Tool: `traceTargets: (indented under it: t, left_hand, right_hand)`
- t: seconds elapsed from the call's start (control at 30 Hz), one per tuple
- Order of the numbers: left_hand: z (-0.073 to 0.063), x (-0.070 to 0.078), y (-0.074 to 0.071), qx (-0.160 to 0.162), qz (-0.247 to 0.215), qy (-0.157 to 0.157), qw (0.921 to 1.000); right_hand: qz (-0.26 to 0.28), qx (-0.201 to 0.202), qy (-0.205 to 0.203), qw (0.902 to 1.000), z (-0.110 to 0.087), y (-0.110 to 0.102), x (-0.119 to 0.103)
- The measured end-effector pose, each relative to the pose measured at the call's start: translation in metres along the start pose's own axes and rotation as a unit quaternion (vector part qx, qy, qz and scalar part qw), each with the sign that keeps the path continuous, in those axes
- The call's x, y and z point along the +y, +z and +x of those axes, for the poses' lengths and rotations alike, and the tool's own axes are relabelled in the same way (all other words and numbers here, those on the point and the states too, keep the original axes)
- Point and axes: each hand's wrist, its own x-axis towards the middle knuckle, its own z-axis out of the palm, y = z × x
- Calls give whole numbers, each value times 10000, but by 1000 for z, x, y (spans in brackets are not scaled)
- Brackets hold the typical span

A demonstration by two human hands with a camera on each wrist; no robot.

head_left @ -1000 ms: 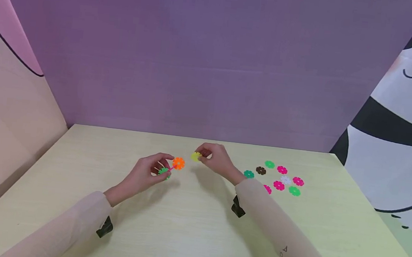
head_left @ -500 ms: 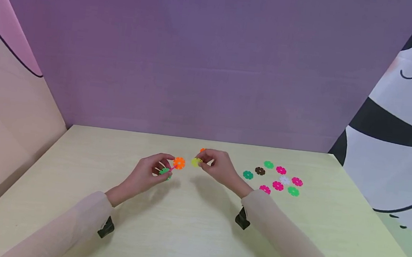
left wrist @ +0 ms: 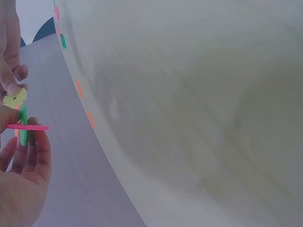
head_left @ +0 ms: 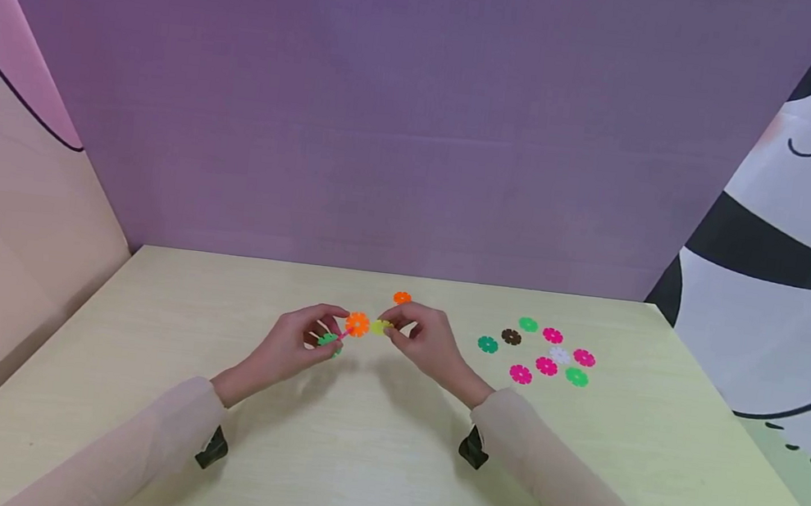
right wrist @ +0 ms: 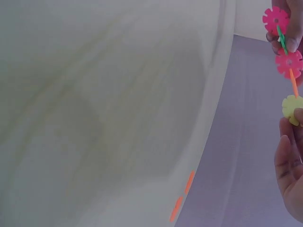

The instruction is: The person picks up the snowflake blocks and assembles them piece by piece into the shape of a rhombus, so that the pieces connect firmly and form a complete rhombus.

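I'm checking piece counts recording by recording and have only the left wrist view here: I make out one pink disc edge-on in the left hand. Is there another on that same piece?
Observer: Yes. The right wrist view shows an outer pink disc and an inner pink disc, with a green disc between them, held in the left hand.
Operator: Does anything brown lie on the table?
Observer: Yes, one brown disc lies on the table in the head view.
Operator: And how many loose pink discs are there?
Observer: The head view shows four loose pink discs, all lying flat.
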Motion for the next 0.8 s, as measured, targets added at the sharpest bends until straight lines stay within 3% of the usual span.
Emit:
traceTargets:
  t: [0.43,0.8]
  left_hand:
    - [1,0,4,-65,-148,-31,9999]
    - [6,2,8,186,106,7,9998]
  right_hand:
    - [-98,208,-151,9996,-3,4,-4]
    - [-65,326,-278,9991,-4,3,-8]
